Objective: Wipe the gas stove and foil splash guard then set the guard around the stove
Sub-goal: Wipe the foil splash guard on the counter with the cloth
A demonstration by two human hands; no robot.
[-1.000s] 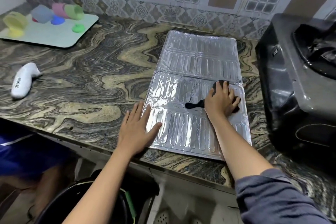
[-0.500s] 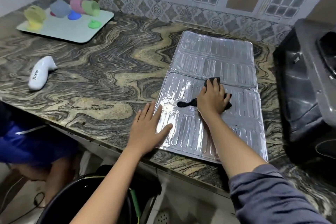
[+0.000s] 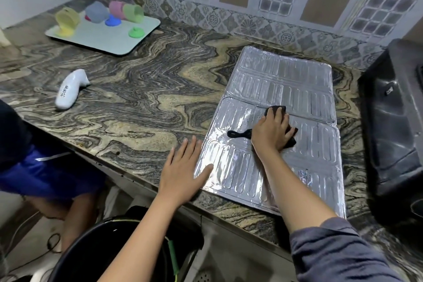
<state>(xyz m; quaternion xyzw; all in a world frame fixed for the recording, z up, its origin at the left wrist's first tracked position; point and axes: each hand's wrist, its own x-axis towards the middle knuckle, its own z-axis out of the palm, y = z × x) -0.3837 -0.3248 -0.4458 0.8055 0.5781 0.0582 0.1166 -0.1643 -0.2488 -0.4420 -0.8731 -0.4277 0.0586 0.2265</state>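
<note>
The silver foil splash guard (image 3: 281, 80) lies flat and folded out on the marbled counter, right of centre. My right hand (image 3: 271, 131) presses a black cloth (image 3: 238, 133) onto the guard's middle panel, fingers spread over it. My left hand (image 3: 183, 170) lies flat and open at the guard's near left corner, thumb on the foil, palm on the counter. The black gas stove (image 3: 393, 126) stands at the right edge, only partly in view.
A white spray bottle (image 3: 71, 90) lies on the counter at left. A pale tray (image 3: 114, 39) with several coloured plastic cups sits at the back left. A person in blue shorts (image 3: 45, 174) sits below left. A black bucket (image 3: 109, 254) is under the counter edge.
My right hand has slid the cloth leftward across the middle panel. The camera view has shifted left, so less of the stove shows. My left hand stays at the guard's corner.
</note>
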